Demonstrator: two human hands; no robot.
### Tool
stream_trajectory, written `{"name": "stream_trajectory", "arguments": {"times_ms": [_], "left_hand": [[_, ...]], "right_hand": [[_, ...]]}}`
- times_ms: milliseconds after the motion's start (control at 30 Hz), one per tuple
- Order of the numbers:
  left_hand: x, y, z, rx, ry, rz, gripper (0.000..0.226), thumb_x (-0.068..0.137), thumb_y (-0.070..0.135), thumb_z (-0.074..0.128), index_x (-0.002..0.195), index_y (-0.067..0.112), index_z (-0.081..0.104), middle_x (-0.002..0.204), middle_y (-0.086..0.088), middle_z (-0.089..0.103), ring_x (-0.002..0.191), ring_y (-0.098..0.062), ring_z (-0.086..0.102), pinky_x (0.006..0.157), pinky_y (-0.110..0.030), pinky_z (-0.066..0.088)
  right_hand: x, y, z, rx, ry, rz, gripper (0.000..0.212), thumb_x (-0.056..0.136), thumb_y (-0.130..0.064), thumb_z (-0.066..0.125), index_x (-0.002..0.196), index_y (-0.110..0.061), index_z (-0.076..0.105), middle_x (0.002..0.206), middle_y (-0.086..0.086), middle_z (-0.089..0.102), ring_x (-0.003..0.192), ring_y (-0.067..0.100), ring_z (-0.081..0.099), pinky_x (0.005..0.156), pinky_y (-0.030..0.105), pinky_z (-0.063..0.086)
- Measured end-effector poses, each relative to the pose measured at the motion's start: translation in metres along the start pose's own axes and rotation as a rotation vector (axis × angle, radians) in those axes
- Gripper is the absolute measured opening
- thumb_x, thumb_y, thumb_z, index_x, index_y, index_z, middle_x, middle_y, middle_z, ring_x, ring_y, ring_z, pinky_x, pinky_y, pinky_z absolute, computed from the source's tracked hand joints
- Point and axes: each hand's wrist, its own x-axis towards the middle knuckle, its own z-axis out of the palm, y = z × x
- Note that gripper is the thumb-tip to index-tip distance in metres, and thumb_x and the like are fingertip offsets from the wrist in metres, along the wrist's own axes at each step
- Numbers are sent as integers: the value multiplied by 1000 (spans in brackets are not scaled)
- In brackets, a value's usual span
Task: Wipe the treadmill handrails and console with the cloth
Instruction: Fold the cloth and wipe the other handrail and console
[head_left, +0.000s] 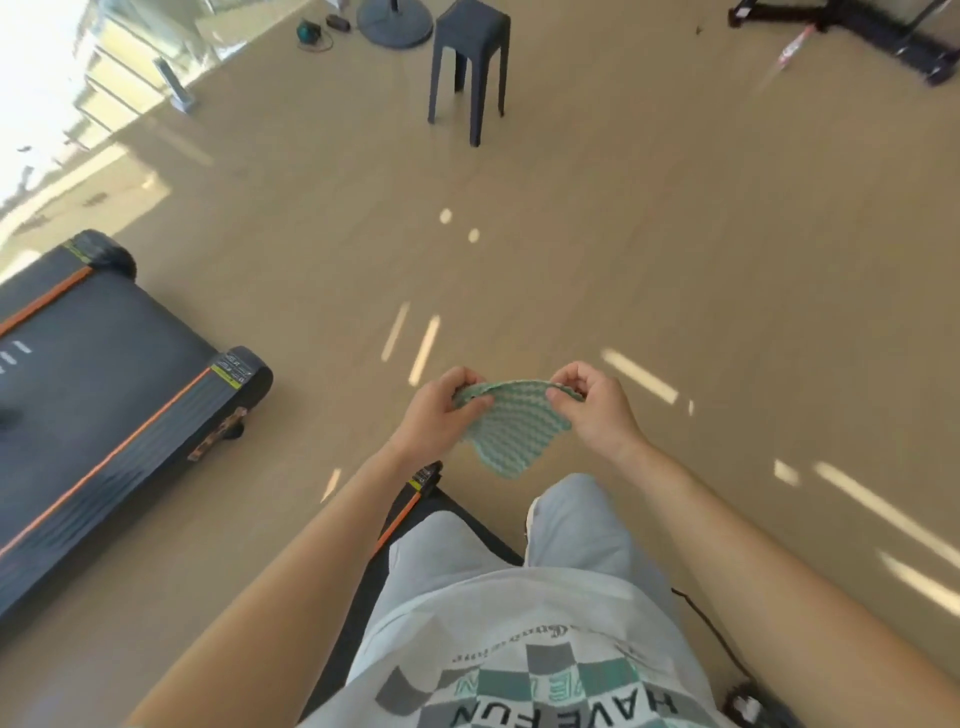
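Note:
A green-and-white textured cloth (511, 428) hangs in front of my body, stretched between both hands. My left hand (441, 415) pinches its left top corner and my right hand (597, 408) pinches its right top corner. The rear end of a dark treadmill deck (104, 405) with orange stripes lies on the floor at the left. Under my legs shows the end of another treadmill deck (415, 499). No handrail or console is in view.
A dark plastic stool (470, 62) stands on the beige floor ahead. A round fan base (395, 21) and a small teal object with a cable (306, 32) sit at the back. Black equipment legs (883, 36) lie top right. A black cable (711, 629) runs by my right leg.

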Motion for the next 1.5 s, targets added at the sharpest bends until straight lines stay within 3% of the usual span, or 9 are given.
{"name": "stream_trajectory", "arguments": {"times_ms": [167,300,433,633,767,1000,1133,1300,1500], "left_hand": [[83,-46,-5,-22,241,-67,6,93,29,71,90,24,73,81,1,73,76,-17,65,71,-35,50],[167,-93,16,-262,477,-114,16,94,26,69,89,12,74,76,-9,70,70,-14,63,68,-33,48],[223,-109,44,-427,652,-191,21,102,10,58,86,6,69,65,12,63,60,-1,53,59,-17,41],[217,-104,23,-561,921,-357,19,103,15,58,96,3,71,70,10,69,63,-1,62,60,-18,50],[196,-124,13,-729,1150,-408,12,103,10,57,103,6,69,91,-5,74,83,-14,73,76,-29,62],[121,-192,31,-860,1491,-616,27,102,19,60,97,-6,66,87,-8,68,80,-12,65,84,-42,58],[79,-220,44,-963,1710,-710,16,101,18,61,92,11,73,90,-1,73,81,-5,67,90,-39,59],[35,-245,62,-1095,1986,-810,15,100,21,63,90,23,73,93,0,75,89,-15,66,97,-48,55],[-17,-282,70,-1216,2247,-946,12,99,27,64,94,26,74,96,2,74,90,-16,66,88,-40,58]], "right_hand": [[136,21,12,-39,-37,-95,17,91,-11,67,81,-23,60,81,-2,64,75,12,56,71,29,46],[264,63,30,-54,-216,-138,19,95,-13,64,83,-24,56,87,4,62,78,16,59,63,38,59],[350,70,46,3,-427,-92,20,101,-8,56,85,-20,51,85,-1,59,79,10,59,55,38,62],[388,23,82,-140,-659,-182,13,97,-10,63,89,-18,56,94,16,68,82,19,65,75,40,61],[401,-4,133,-377,-872,-372,19,86,-9,73,95,-22,63,92,1,70,77,8,63,67,13,48],[379,-21,275,-858,-1167,-754,4,84,-14,75,84,-14,71,75,-7,63,73,12,57,69,26,40],[335,-25,353,-1010,-1316,-964,4,85,-19,74,86,-15,73,83,1,63,81,21,59,79,36,50],[259,-28,428,-1054,-1475,-1199,9,90,-24,70,95,-20,76,86,0,48,82,17,50,71,28,36],[166,-6,515,-1124,-1634,-1316,12,90,-26,66,94,-23,77,68,-12,57,70,14,58,60,23,37]]}}
